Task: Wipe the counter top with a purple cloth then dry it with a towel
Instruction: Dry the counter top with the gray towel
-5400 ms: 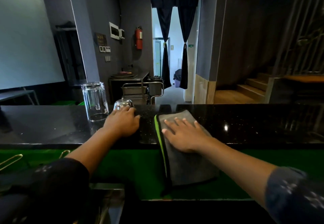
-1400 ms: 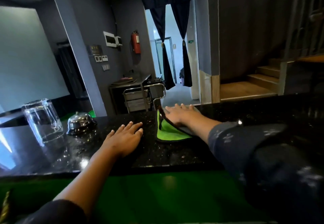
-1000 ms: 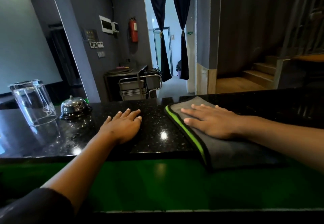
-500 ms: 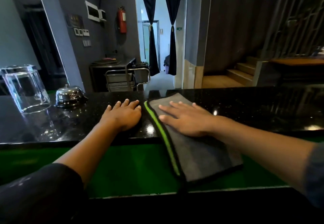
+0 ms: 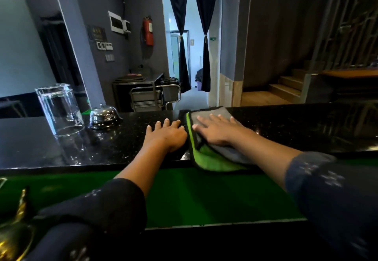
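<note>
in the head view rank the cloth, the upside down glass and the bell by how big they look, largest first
1. cloth, folded, under the right hand
2. glass
3. bell
The bell sits slightly farther back than the glass, but it looks clearly smaller.

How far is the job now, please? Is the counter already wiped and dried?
In hand: right hand presses a grey-green cloth flat on the black counter; left hand rests beside. Whether this is wiping or drying, I cannot tell. The counter right of the cloth is still uncovered.
</note>
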A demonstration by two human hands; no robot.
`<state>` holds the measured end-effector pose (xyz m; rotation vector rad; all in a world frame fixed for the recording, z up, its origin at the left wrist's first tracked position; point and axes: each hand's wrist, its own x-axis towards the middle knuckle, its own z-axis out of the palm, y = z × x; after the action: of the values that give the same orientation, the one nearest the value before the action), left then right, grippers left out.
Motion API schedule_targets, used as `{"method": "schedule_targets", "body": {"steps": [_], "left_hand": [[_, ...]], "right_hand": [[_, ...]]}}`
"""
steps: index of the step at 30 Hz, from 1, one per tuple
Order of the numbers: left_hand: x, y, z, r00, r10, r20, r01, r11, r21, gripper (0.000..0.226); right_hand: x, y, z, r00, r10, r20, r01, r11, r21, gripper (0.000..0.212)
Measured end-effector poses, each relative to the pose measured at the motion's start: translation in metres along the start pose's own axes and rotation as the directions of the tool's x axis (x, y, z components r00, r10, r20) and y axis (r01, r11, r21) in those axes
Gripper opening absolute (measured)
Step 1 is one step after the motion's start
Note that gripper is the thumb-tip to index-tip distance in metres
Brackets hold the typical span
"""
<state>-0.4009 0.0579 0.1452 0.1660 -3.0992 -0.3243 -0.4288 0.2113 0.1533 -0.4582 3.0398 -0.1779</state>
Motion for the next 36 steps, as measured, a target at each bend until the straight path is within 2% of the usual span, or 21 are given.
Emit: {"method": "schedule_targets", "body": {"steps": [5,11,14,18,22,27,31,34,36], "left_hand": [[0.001,-0.003,0.003,1.0,0.02,0.015,-0.02,1.0,0.018,0.055],[0.005,0.001,0.005,1.0,0.022,0.005,-0.022,0.999,0.025,0.055],[0.008,0.0,0.005,1.0,0.011,0.002,-0.011,1.0,0.016,0.054],[0.009,0.0,0.004,1.0,0.006,-0.008,-0.006,1.0,0.012,0.053],[0.003,0.001,0.0,0.999,0.016,-0.03,-0.015,1.0,0.009,0.053],[-0.003,0.026,-0.004,0.986,0.083,-0.145,-0.053,0.979,0.198,0.055],[0.001,0.067,0.002,0.993,0.096,-0.072,-0.094,0.995,0.031,0.055],[0.008,0.075,0.014,0.999,0.042,-0.001,-0.042,0.999,0.018,0.057],[0.013,0.078,0.017,1.0,0.008,-0.011,-0.008,0.999,0.039,0.056]], "right_hand": [[-0.059,0.027,0.01,0.995,-0.103,-0.001,0.103,0.995,-0.008,0.061],[-0.004,0.06,0.0,1.0,0.031,-0.005,-0.031,1.0,0.003,0.063],[0.039,0.055,-0.007,0.999,0.031,0.022,-0.031,0.999,-0.009,0.07],[0.054,0.031,-0.011,0.992,0.126,0.01,-0.125,0.992,-0.006,0.069],[0.003,0.026,-0.001,1.0,-0.007,0.008,0.007,1.0,-0.012,0.066],[-0.064,0.082,0.001,0.984,-0.175,0.025,0.175,0.984,-0.012,0.06],[-0.053,0.122,-0.007,0.996,-0.081,0.029,0.081,0.997,-0.002,0.06],[-0.026,0.12,-0.011,1.0,0.013,-0.003,-0.013,1.0,0.002,0.063],[-0.009,0.109,-0.012,0.999,0.035,-0.021,-0.035,0.999,-0.01,0.065]]}}
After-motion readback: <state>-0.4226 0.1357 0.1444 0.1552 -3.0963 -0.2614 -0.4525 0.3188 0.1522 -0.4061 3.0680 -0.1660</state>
